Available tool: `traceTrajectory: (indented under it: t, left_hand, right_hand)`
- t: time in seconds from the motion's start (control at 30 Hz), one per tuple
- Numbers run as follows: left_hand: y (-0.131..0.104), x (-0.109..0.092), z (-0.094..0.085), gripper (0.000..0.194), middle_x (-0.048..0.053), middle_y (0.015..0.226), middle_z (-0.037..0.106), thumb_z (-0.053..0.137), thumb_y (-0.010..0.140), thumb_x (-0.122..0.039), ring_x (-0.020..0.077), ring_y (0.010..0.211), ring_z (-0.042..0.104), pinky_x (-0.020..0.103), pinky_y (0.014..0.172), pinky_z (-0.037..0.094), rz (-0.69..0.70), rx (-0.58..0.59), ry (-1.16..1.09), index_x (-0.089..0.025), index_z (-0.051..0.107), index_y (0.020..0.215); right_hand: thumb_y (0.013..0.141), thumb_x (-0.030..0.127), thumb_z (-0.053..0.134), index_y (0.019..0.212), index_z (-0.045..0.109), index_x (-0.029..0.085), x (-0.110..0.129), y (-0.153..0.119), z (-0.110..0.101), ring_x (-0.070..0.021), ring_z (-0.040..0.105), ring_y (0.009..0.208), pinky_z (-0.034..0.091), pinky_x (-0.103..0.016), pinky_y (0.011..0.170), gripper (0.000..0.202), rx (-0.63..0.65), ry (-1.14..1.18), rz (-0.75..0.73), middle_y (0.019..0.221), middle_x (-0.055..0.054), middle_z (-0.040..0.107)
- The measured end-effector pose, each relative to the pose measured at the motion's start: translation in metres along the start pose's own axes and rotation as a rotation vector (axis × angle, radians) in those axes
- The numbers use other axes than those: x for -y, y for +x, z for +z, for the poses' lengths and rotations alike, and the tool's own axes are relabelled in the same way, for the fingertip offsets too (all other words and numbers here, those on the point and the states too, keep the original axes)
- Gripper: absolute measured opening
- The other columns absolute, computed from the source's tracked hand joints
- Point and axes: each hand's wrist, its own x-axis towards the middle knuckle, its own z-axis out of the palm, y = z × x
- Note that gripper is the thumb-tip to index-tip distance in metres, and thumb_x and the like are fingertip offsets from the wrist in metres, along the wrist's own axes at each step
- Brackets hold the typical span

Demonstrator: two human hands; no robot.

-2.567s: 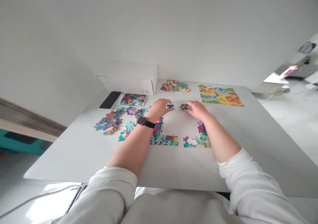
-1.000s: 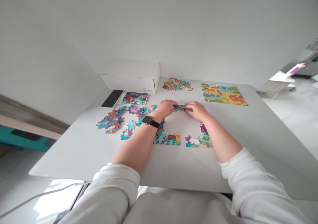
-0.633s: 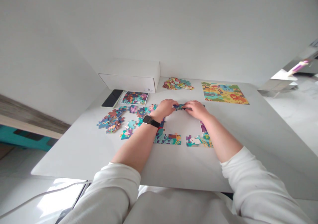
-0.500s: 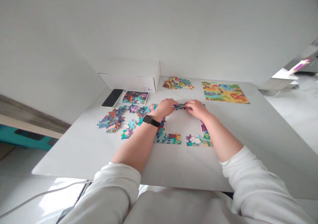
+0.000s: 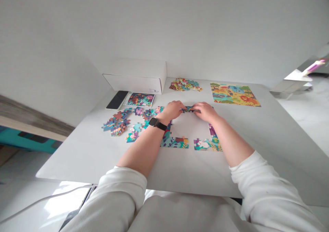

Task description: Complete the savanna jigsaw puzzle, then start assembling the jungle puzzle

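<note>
My left hand (image 5: pixel 174 110), a dark watch on its wrist, has its fingers closed on the left end of a jigsaw puzzle strip (image 5: pixel 188 109) at the far side of a partly joined border. From the other side my right hand (image 5: pixel 205 111) grips the strip's right end, fingertips bent down onto it. Below, the border's near left section (image 5: pixel 174 142) shows leaves and a log. A gap parts it from the near right section (image 5: pixel 207 144), which bears a white rabbit. My hands and forearms cover parts of both sides of the border.
Loose puzzle pieces (image 5: pixel 117 123) lie to the left, by a phone (image 5: pixel 117 99) and a picture card (image 5: pixel 140 99). Behind them stands a white box (image 5: pixel 133 83). Farther back are a second pile of pieces (image 5: pixel 185 84) and a yellow animal picture (image 5: pixel 235 94).
The view has shifted slightly. Both hands stay at the far strip, with a little more of it showing between their fingertips.
</note>
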Motion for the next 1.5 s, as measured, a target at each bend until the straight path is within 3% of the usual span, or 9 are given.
traceTrajectory:
  t: [0.2,0.37,1.33,1.5]
  left_hand:
    - [-0.0005,-0.0027,-0.0010,0.041,0.007,0.134,0.074,0.061,0.099,-0.018,0.0261,0.125,0.069,0.040,0.115,0.052,-0.022,0.008,0.014,-0.029,0.078,0.134]
    - [-0.0022,-0.0063,-0.0036,0.051,0.011,0.144,0.072,0.063,0.099,-0.019,0.0282,0.131,0.067,0.041,0.117,0.051,-0.039,-0.001,0.024,-0.024,0.067,0.150]
    - [-0.0012,-0.0028,-0.0013,0.044,0.007,0.137,0.072,0.059,0.098,-0.016,0.0269,0.125,0.067,0.041,0.116,0.052,-0.016,0.039,0.002,-0.031,0.080,0.133]
    - [-0.0024,-0.0037,-0.0009,0.058,0.011,0.144,0.070,0.062,0.097,-0.017,0.0283,0.132,0.065,0.042,0.118,0.050,-0.049,0.002,-0.015,-0.025,0.061,0.155]
  right_hand:
    - [0.095,0.015,0.070,0.119,0.086,0.029,0.0028,0.0014,-0.0025,-0.0298,0.073,0.117,0.053,-0.046,0.110,0.031,0.017,-0.004,0.035,0.126,-0.009,0.081]
    - [0.095,0.016,0.070,0.117,0.086,0.028,0.0036,0.0019,-0.0035,-0.0296,0.073,0.115,0.053,-0.047,0.110,0.030,0.030,-0.010,0.037,0.124,-0.008,0.081]
    - [0.093,0.018,0.070,0.112,0.085,0.027,0.0008,0.0002,0.0001,-0.0304,0.072,0.117,0.054,-0.046,0.109,0.026,-0.005,0.031,0.048,0.124,-0.009,0.081]
    - [0.093,0.016,0.069,0.115,0.083,0.025,0.0021,0.0009,0.0002,-0.0298,0.072,0.118,0.053,-0.046,0.111,0.028,-0.003,0.036,0.041,0.123,-0.008,0.081]
